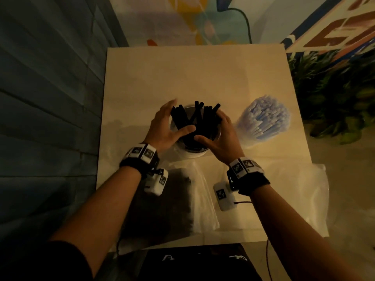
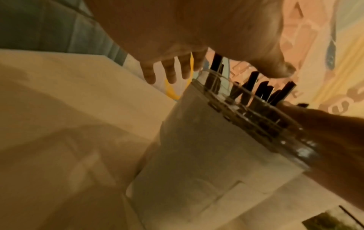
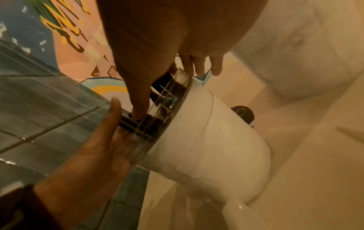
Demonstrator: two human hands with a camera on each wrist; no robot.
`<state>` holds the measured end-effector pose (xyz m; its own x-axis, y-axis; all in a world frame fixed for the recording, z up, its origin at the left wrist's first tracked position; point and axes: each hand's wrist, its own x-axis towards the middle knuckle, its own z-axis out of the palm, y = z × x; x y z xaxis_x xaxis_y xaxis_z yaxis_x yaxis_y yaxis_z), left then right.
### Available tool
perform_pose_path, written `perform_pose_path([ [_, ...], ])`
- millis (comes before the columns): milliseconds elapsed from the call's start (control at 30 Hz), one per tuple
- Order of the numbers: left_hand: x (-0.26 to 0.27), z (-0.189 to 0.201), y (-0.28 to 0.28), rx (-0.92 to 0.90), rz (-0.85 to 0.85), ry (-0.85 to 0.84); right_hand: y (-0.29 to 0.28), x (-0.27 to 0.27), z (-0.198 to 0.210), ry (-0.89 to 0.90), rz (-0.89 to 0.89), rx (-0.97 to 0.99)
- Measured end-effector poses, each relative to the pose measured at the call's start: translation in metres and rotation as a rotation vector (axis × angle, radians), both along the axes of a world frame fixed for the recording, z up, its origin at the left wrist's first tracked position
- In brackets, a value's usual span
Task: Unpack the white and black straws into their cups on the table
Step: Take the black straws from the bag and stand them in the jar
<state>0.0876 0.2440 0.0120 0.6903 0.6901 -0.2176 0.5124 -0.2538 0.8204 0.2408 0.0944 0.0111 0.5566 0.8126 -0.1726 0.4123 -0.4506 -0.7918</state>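
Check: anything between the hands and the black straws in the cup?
Nothing visible does. The left hand and right hand flank the black straws standing in the cup, fingers already at the bundle. The white straws stand off to the right.

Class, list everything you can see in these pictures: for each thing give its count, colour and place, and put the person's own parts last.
Table: one, pale cream, centre.
Cup: one, clear with white wrap, mid-table.
Black straws: a bunch, uncounted, standing in that cup.
White straws: a bunch, white-blue, right of the cup.
Plastic bags: clear, near table edge; one holds dark contents.
Plant: green, right of table.
Wrist devices: black and white, both wrists.
Left hand: at the straws' left side.
Right hand: at their right.
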Motion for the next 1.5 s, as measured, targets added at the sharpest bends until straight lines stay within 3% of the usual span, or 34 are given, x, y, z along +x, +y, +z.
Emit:
perform_pose_path([
  [100,0.017,0.008,0.007,0.134,-0.115,0.067,0.017,0.005,-0.005,-0.038,0.093,-0.018],
  [200,0.027,0.015,0.001,0.119,-0.145,0.012,0.03,0.006,-0.003,-0.046,0.137,0.027],
  [367,0.032,0.016,0.002,0.132,-0.162,-0.111,0.037,0.012,0.0,-0.025,0.119,0.135],
  [467,0.03,0.01,0.007,0.166,-0.207,-0.093,0.034,0.012,0.005,0.04,0.055,0.141],
  [633,0.004,0.01,0.003,0.03,-0.021,-0.059,0.004,0.006,0.035,0.075,-0.051,0.236],
  [767,-0.057,0.002,-0.017,-0.028,0.094,-0.059,-0.046,-0.007,0.061,0.07,-0.147,0.347],
  [867,-0.11,-0.017,-0.051,-0.056,0.091,0.049,-0.083,-0.028,0.026,0.162,-0.177,0.22],
  [1000,-0.155,-0.046,-0.096,0.133,-0.215,0.376,-0.119,-0.058,-0.045,0.369,-0.235,-0.172],
  [1100,-0.175,-0.064,-0.117,0.174,-0.345,0.567,-0.126,-0.07,-0.06,0.54,-0.088,-0.363],
  [1200,-0.179,-0.074,-0.125,0.23,-0.305,0.596,-0.121,-0.081,-0.07,0.682,0.045,-0.517],
  [1333,-0.177,-0.08,-0.127,0.272,-0.286,0.59,-0.109,-0.103,-0.082,0.592,0.135,-0.549],
  [1500,-0.179,-0.087,-0.126,0.323,-0.295,0.561,-0.1,-0.122,-0.077,0.485,0.054,-0.476],
])
